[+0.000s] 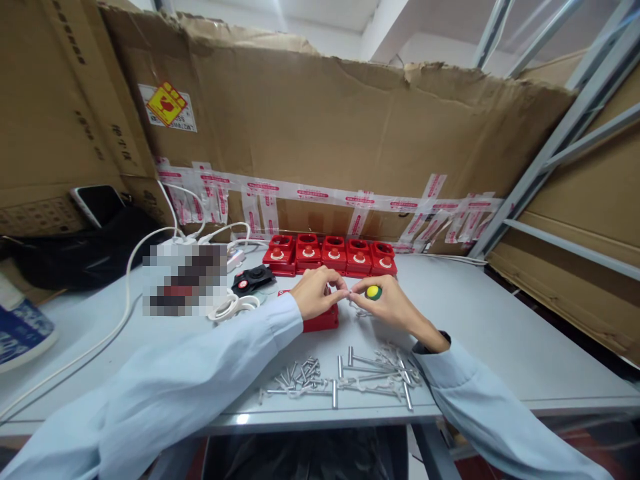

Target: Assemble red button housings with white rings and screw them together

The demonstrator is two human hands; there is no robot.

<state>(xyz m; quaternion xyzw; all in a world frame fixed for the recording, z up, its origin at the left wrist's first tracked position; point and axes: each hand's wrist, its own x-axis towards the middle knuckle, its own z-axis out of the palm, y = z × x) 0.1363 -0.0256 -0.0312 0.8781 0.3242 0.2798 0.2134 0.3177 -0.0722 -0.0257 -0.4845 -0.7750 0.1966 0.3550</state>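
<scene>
My left hand and my right hand meet above the table, fingertips pinched together around something too small to make out. In the right hand's palm sits a green handle with a round yellow end, like a screwdriver's; its shaft is hidden. Below and partly behind my left hand lies a red plastic housing, mostly covered by that hand. Nearer the table's front edge are a pile of silver screws and several T-shaped metal rods with whitish strings around them.
Several red alarm-like units stand in a row at the back. To the left are a black part, white rings, white cables and a blue-and-white tub. A cardboard wall closes off the rear; metal shelving rises at right.
</scene>
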